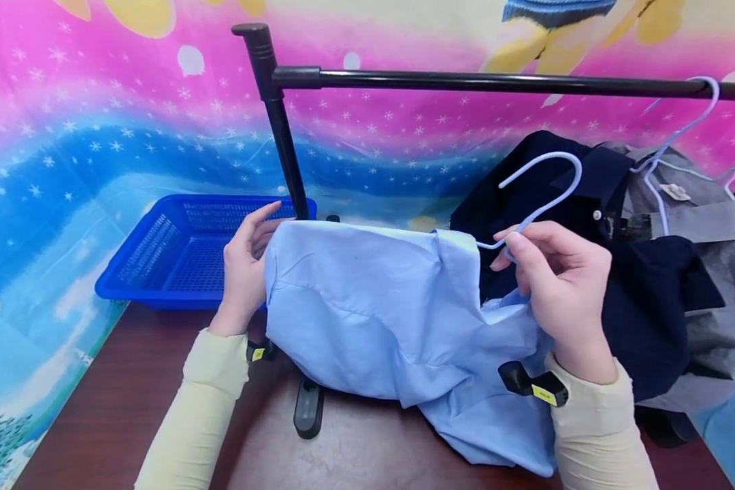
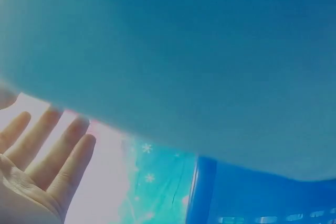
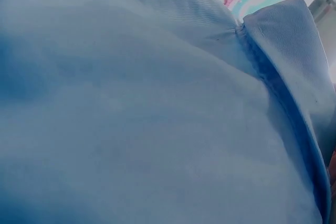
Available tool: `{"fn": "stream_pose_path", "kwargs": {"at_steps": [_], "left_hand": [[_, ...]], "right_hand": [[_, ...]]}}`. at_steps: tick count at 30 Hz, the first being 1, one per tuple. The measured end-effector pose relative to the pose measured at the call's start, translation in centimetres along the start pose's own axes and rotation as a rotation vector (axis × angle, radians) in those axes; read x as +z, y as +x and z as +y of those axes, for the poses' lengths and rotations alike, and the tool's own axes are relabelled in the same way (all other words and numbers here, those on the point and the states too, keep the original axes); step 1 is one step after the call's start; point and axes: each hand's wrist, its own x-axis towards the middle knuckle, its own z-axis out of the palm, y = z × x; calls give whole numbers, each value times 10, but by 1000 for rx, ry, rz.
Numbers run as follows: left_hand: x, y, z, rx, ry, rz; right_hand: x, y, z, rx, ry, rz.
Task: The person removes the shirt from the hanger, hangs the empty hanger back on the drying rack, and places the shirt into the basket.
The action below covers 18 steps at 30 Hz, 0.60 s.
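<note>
A light blue shirt (image 1: pixel 355 299) hangs between my two hands on a pale hanger (image 1: pixel 548 205), whose hook sticks up past the collar. At the base of that hook, my right hand (image 1: pixel 566 286) pinches the wire between thumb and fingers. My left hand (image 1: pixel 245 265) is at the shirt's left shoulder end, partly behind the cloth. In the left wrist view its fingers (image 2: pixel 68 163) are spread and nearly straight beside the shirt (image 2: pixel 168 66). Shirt cloth and a folded collar (image 3: pixel 291 35) fill most of the right wrist view, hiding the right hand.
A black rack rail (image 1: pixel 435 80) crosses behind, with its post (image 1: pixel 275 129) at the left. Dark navy (image 1: pixel 637 327) and grey garments (image 1: pixel 723 272) hang at the right on a hanger (image 1: pixel 680 129). A blue basket (image 1: pixel 153 296) stands on the brown table (image 1: pixel 141 354). A black rack foot (image 1: pixel 308 412) rests below the shirt.
</note>
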Motion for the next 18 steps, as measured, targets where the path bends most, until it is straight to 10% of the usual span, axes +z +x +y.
{"fn": "stream_pose_path", "kwargs": {"at_steps": [18], "left_hand": [[-16, -15, 43, 60, -20, 141]], "right_hand": [[0, -17, 28, 118, -211, -92]]}}
